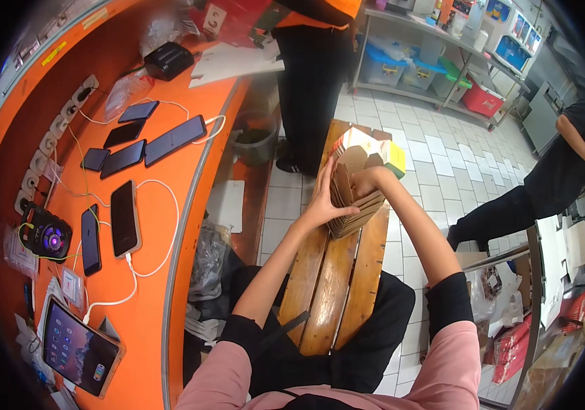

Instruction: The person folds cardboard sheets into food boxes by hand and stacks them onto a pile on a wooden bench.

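Note:
A nested stack of brown cardboard boxes (354, 217) stands on the wooden bench in front of me, its upper flaps spread. My left hand (321, 203) is closed around the stack's left side, thumb across the near face. From the right, my right hand (370, 182) reaches over the top, its curled fingers gripping the cardboard and partly hidden inside it. Just behind the stack are a white-and-orange carton (359, 139) and a yellow-and-green box (394, 160).
I straddle the slatted bench (326, 307). On the left, an orange counter (152, 290) holds several phones, cables and a tablet (80, 345). One person (309, 82) stands ahead, another (545, 184) at right. A metal rack (528, 307) is close on my right.

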{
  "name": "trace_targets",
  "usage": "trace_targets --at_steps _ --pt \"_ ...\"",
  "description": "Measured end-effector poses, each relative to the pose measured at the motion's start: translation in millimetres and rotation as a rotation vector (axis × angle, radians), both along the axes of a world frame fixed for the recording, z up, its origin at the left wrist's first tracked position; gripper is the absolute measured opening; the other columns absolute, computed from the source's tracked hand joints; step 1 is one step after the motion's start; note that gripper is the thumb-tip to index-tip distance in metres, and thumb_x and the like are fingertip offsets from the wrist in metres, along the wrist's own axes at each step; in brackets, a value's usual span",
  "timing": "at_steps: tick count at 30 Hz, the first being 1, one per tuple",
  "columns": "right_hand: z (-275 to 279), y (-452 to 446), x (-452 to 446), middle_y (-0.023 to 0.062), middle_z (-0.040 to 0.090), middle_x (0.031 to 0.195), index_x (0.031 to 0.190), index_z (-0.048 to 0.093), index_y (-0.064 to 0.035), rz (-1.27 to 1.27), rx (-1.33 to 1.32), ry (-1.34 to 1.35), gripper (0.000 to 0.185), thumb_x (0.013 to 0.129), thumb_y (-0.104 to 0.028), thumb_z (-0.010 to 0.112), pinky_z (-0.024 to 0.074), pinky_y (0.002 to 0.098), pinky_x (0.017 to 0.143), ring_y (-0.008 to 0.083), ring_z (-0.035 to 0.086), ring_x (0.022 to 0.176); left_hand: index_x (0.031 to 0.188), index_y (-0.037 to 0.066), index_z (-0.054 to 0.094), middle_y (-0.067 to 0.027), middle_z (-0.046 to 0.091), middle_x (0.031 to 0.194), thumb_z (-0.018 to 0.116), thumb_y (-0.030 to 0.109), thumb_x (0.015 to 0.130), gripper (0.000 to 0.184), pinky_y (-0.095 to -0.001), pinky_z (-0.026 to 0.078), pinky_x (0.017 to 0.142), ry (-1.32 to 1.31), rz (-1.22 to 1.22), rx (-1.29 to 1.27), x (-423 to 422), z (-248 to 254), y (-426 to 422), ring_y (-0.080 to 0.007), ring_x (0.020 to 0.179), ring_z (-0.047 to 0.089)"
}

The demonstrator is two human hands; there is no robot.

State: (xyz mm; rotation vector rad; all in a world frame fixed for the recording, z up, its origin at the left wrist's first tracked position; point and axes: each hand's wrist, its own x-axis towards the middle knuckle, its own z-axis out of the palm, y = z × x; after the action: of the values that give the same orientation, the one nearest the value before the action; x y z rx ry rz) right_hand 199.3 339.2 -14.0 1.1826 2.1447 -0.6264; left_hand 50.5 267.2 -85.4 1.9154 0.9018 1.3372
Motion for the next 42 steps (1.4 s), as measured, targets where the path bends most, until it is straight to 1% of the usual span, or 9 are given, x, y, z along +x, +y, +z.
trace_targets --at_steps 1,7,19,22,27,30,35,38,42 --pt "8.2 -7.1 -2.5 0.0132 0.063 0.1 0.111 0.059 -0.0079 0.014 -0.033 -0.001 0.045 0.069 -0.023 0.061 0.0472 0.034 0.077 0.0283 0.06 0.09 0.14 0.007 -0.001 -0.0213 0.014 0.141 0.083 0.046 0.046 0.132 -0.0414 0.02 0.107 0.059 0.006 -0.094 0.9 -15.0 1.6 -0.0344 0.131 0.018" --pt "-9.7 -10.1 -5.9 0.0103 0.048 0.127 0.129 0.044 -0.0222 -0.049 -0.183 -0.145 0.061 0.071 -0.028 0.06 0.0411 0.0386 0.091 0.0275 0.047 0.115 0.137 0.002 0.006 -0.0216 0.022 0.135 0.084 0.04 0.045 0.127 -0.0403 0.023 0.106 0.093 0.064 -0.237 11.7 -51.2 1.7 -0.0358 0.127 0.024" --pt "-22.2 -9.3 -8.2 0.0142 0.057 0.106 0.109 0.058 -0.0097 -0.087 0.24 -0.003 0.044 0.069 -0.028 0.061 0.0444 0.0367 0.083 0.028 0.055 0.098 0.136 -0.005 -0.001 -0.0257 0.02 0.136 0.084 0.036 0.046 0.131 -0.0365 0.025 0.105 0.429 -0.08 -0.162 -3.4 -46.3 27.8 -0.0365 0.127 0.024" --pt "-7.9 -5.7 -11.1 0.0165 0.062 0.09 0.094 0.063 -0.0032 -0.205 0.443 0.141 0.032 0.071 -0.025 0.059 0.0473 0.0356 0.074 0.0286 0.059 0.083 0.135 -0.007 0.001 -0.0254 0.023 0.136 0.083 0.032 0.05 0.124 -0.035 0.026 0.105 0.635 -0.133 -0.006 -12.4 -59.8 52.0 -0.036 0.127 0.024" --pt "56.8 -81.2 3.5 0.0242 0.059 0.08 0.075 0.06 0.0047 -0.392 0.732 0.845 0.015 0.076 -0.007 0.051 0.0466 0.0397 0.061 0.035 0.06 0.071 0.135 0.002 0.021 -0.0228 0.039 0.128 0.072 0.027 0.07 0.087 -0.0371 0.04 0.093 0.164 -0.013 -0.311 -39.4 -83.8 -14.1 -0.0369 0.113 0.045" --pt "17.4 -153.9 26.3 0.0214 0.058 0.082 0.089 0.057 0.0028 -0.39 0.968 1.119 0.013 0.081 -0.005 0.05 0.0459 0.0381 0.065 0.0346 0.058 0.076 0.12 -0.004 0.034 -0.0275 0.044 0.109 0.057 0.013 0.081 0.049 -0.0442 0.038 0.09 0.264 0.27 -0.259 -61.2 -159.7 -114.6 -0.0414 0.105 0.043" --pt "-178.3 -278.9 62.0 0.018 0.061 0.072 0.091 0.056 0.0029 -0.732 0.689 0.923 0.014 0.08 -0.005 0.052 0.0487 0.0332 0.061 0.0285 0.061 0.063 0.123 -0.003 0.035 -0.0288 0.037 0.115 0.054 0.006 0.077 0.05 -0.047 0.034 0.095 0.951 0.276 -0.613 -74.9 -212.6 -289.8 -0.0464 0.109 0.04" --pt "-239.0 -333.9 31.9 0.0219 0.058 0.085 0.095 0.056 0.0017 -0.706 0.548 0.923 0.019 0.077 -0.002 0.053 0.0463 0.0381 0.077 0.0334 0.058 0.082 0.118 -0.001 0.04 -0.0279 0.037 0.118 0.055 0.006 0.077 0.044 -0.0465 0.034 0.094 0.52 0.462 -0.382 -71.7 -190.9 -280.8 -0.0414 0.112 0.041" --pt "-237.1 -317.4 -24.9 0.0202 0.049 0.106 0.099 0.057 -0.0001 -0.521 0.499 0.969 0.023 0.077 -0.001 0.052 0.0381 0.0393 0.091 0.0361 0.046 0.107 0.1 -0.006 0.048 -0.0192 0.062 0.079 0.053 0.017 0.085 0.028 -0.0346 0.051 0.062 0.014 0.513 -0.63 -85.5 -179.0 -225.7 -0.0216 0.072 0.064"
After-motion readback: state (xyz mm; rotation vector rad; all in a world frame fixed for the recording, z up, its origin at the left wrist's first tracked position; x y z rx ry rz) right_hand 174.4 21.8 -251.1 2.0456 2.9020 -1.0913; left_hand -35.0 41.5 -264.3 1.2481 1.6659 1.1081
